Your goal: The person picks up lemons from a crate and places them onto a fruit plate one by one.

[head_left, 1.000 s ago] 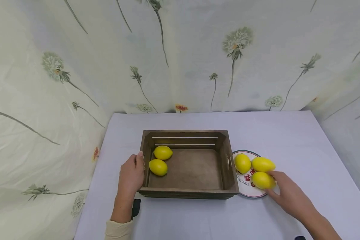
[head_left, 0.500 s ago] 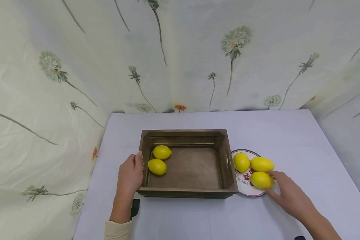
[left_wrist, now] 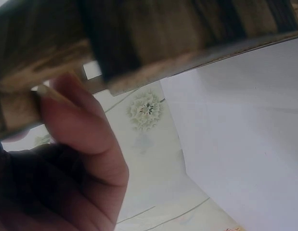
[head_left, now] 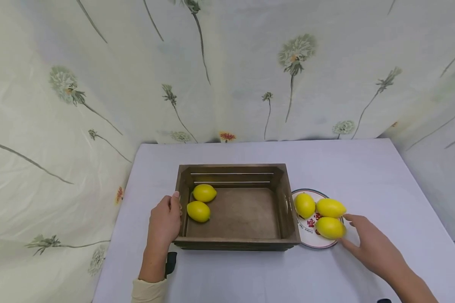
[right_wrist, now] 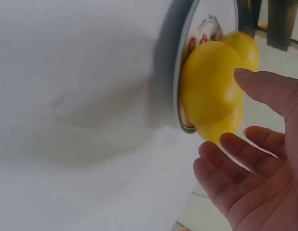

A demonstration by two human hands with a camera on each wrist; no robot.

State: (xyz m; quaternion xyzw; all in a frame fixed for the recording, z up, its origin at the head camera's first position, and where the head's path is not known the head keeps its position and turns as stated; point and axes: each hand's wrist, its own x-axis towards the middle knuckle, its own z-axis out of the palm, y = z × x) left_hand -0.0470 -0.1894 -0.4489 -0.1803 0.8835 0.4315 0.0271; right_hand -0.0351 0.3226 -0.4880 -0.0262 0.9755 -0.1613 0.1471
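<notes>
My left hand (head_left: 165,219) grips the left end of a brown wooden crate (head_left: 236,241), its fingers curled into the end wall, as the left wrist view also shows. Inside the crate, two yellow lemons (head_left: 199,211) lie at the left end. A white plate (head_left: 314,240) with red characters and a dark rim stands against the crate's right side. On it sit three lemons; the nearest lemon (head_left: 330,228) is closest to my right hand (head_left: 375,248). That hand is spread beside the plate, thumb and fingers apart, holding nothing. In the right wrist view its fingers (right_wrist: 221,185) are loosely bent.
A white cloth covers the table (head_left: 246,277). Behind and to the left hangs a pale curtain (head_left: 235,75) printed with dandelions. The crate's front wall rises between the near table edge and the lemons inside.
My right hand has let go of the nearest lemon and drawn back slightly to the right, its fingers wider apart. That lemon stays on the plate. The left hand keeps its grip on the crate.
</notes>
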